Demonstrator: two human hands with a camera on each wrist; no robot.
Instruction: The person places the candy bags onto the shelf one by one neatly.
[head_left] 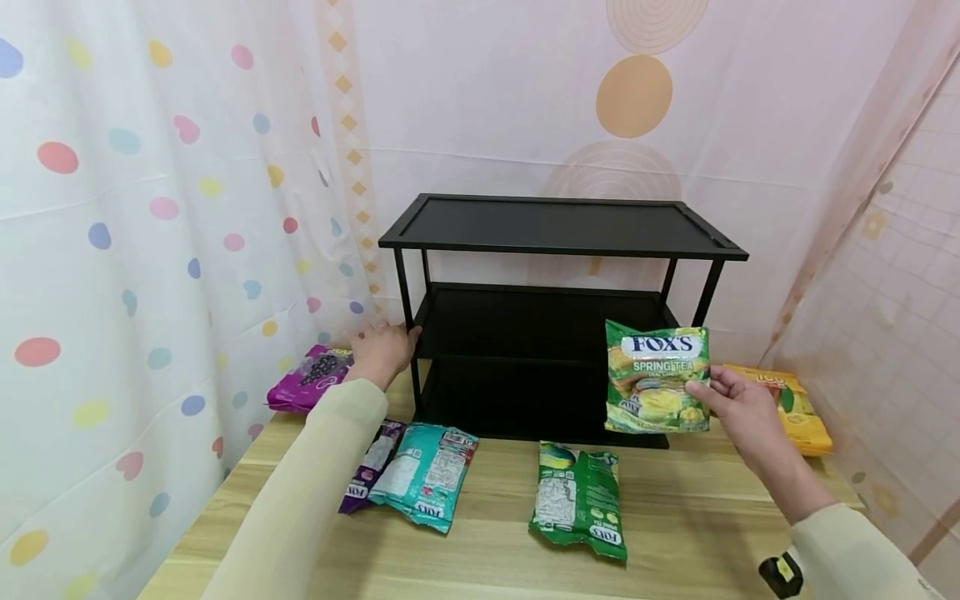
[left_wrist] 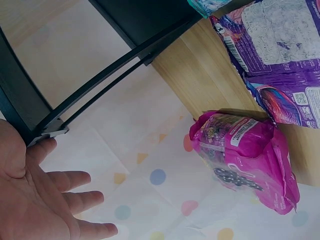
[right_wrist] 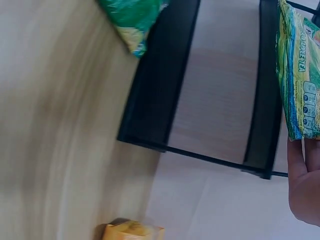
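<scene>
My right hand (head_left: 742, 410) pinches the right edge of a green Fox's Spring Tea candy bag (head_left: 657, 380), held upright before the right side of a black three-tier rack (head_left: 562, 225). The right wrist view shows that bag (right_wrist: 304, 75) side-on, with fingers behind its lower end. My left hand (head_left: 381, 350) is at the rack's left post. The left wrist view shows its fingers (left_wrist: 75, 202) spread and fairly straight, beside the frame, holding nothing. A magenta candy bag (head_left: 311, 377) with a dark grape picture lies left of that hand.
On the wooden table (head_left: 480, 567) before the rack lie a teal bag (head_left: 429, 475), a purple bag (head_left: 372, 468) and another green bag (head_left: 577, 500). A yellow-orange bag (head_left: 795, 408) lies behind my right hand. Curtains (head_left: 150, 250) hang around the table.
</scene>
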